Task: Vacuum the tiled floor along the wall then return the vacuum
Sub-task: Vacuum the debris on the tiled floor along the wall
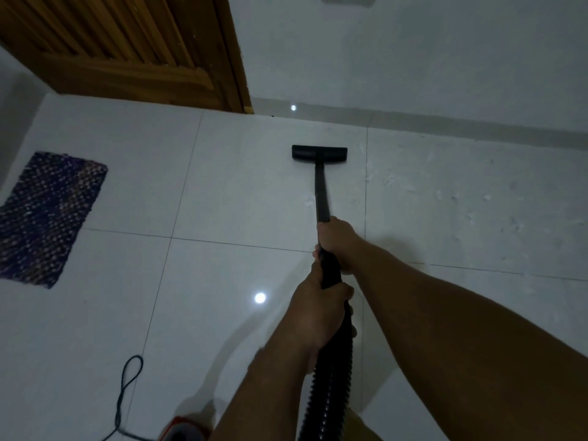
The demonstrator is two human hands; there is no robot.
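Vacuum wand (321,192) runs almost straight away from the person, its long axis aimed at the far wall (413,52), with the flat black floor head (319,153) set crosswise at its far end, parallel to the skirting strip (445,122) and a little short of it. The head rests on the tiled floor (222,192), just left of a grout line that runs toward the wall. Right hand (337,241) is wrapped around the wand where the rigid tube ends, fingers closed tight around it. Left hand (319,308) grips lower down, closed around the top of the ribbed black hose (331,377), which drops toward the near edge of the view between the two bare forearms. No brand, label or writing can be read on the wand, head or hose.

The floor is large glossy white tile with thin dark joints, reflecting two small round lights. Pale scuffs and flecks mark the tiles to the right of the head. A wooden slatted door (127,43) stands at the far left, its frame meeting the white wall. A dark woven mat (47,218) lies near the left edge of the floor. A black cord (127,386) loops across the tiles at the near left, leading to a red-and-grey object (178,429) only partly in view at the near edge.
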